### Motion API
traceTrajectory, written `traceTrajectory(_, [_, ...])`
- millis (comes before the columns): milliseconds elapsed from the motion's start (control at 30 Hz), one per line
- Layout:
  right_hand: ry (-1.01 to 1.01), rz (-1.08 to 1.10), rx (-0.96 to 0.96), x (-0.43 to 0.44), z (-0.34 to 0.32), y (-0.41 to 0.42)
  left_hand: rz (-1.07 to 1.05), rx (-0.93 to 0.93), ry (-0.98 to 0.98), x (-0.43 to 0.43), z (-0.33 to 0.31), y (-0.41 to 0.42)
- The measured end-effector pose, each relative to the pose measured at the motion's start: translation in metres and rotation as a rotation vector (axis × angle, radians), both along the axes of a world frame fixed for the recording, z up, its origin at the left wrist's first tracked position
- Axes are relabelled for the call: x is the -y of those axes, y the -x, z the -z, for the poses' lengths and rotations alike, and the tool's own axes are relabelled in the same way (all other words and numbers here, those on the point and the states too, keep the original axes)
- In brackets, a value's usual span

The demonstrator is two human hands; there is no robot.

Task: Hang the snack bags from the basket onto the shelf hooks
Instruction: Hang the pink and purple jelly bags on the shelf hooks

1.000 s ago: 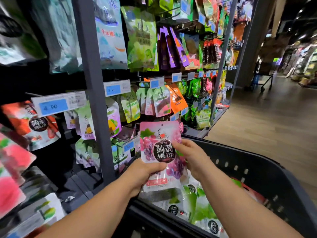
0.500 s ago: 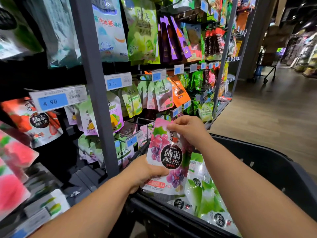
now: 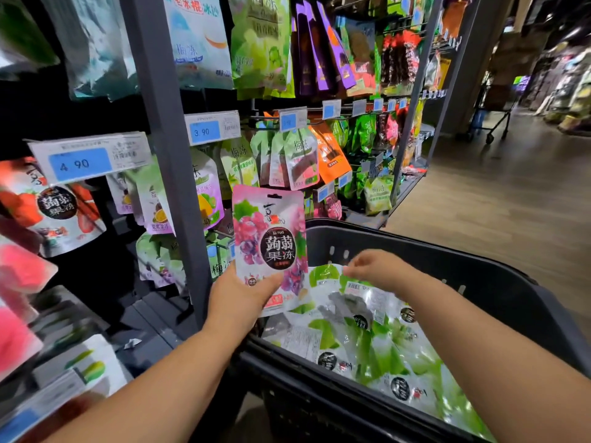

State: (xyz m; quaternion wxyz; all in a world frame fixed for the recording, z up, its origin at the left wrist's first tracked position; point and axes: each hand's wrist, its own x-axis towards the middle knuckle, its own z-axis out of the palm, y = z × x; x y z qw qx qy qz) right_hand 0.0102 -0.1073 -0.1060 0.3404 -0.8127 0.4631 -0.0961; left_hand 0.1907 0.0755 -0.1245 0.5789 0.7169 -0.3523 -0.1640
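Note:
My left hand grips the lower edge of a pink grape jelly snack bag and holds it upright in front of the shelf, its hang hole at the top. My right hand hovers over the black basket, its fingers loosely curled, with the fingertips at the top edge of a green snack bag. Several more green bags lie flat in the basket. Shelf hooks with hanging bags fill the left side.
A grey upright post stands just left of the pink bag. Strawberry bags hang under a 4.90 price tag. Further bags hang under a 3.90 tag. Wooden aisle floor runs to the right, with a trolley far back.
My right hand let go of the pink bag's top and dropped to the green bags in the basket. My left hand raised the pink bag and now holds it alone.

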Motion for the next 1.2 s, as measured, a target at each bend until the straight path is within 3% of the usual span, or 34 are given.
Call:
traceTrajectory(67, [0.001, -0.057, -0.218, -0.001, 0.022, 0.011, 0.007, 0.051, -0.029, 0.000, 0.000, 0.000])
traceTrajectory(200, [-0.088, -0.129, -0.419, -0.010, 0.053, 0.019, 0.031, 0.085, -0.050, -0.002, 0.000, 0.002])
traceTrajectory(433, [-0.077, -0.218, -0.525, -0.016, 0.057, 0.017, 0.025, 0.088, -0.061, -0.003, 0.001, 0.003])
traceTrajectory(733, [-0.142, -0.170, -0.085, -0.011, 0.036, 0.028, 0.000, 0.096, -0.060, -0.002, 0.004, 0.002])
traceTrajectory(1000, [-0.341, -0.084, 0.508, -0.011, -0.002, 0.041, 0.015, 0.100, -0.034, -0.002, 0.004, 0.004])
traceTrajectory(1200, [-0.276, 0.006, 0.591, -0.009, -0.006, 0.047, -0.002, 0.116, -0.058, -0.002, 0.005, 0.003])
